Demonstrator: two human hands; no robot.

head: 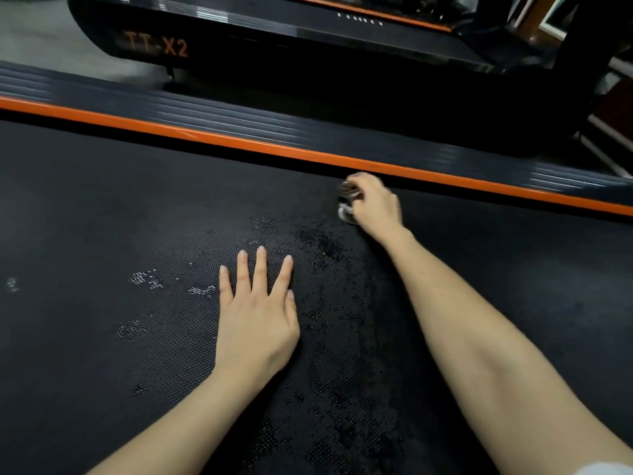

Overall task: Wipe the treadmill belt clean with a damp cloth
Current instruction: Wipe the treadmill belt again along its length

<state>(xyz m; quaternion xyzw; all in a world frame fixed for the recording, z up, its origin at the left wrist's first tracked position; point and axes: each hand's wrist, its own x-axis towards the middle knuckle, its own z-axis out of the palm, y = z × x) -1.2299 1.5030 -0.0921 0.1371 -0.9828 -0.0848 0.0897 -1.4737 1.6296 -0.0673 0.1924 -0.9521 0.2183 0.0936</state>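
Head view: right hand (375,204) clutches crumpled damp cloth (346,200) beside orange side rail (239,145). Left hand (257,303) rests flat, fingers (261,265) spread, on black textured treadmill belt (102,207) nearer the body.

Far side: orange trim strip (308,156) runs diagonally, upper left to lower right. Just beyond and touching it, a dark ribbed side rail (205,111), grooves parallel to the strip, motion-blurred. Behind the rail, a second black machine (274,63) with orange lettering "TT-X2" (157,47) on its side and a thin orange edge line (376,13) above. Grey floor (34,36) at upper left. Dark upright (582,46) at upper right, possibly a frame post; too dim to confirm.
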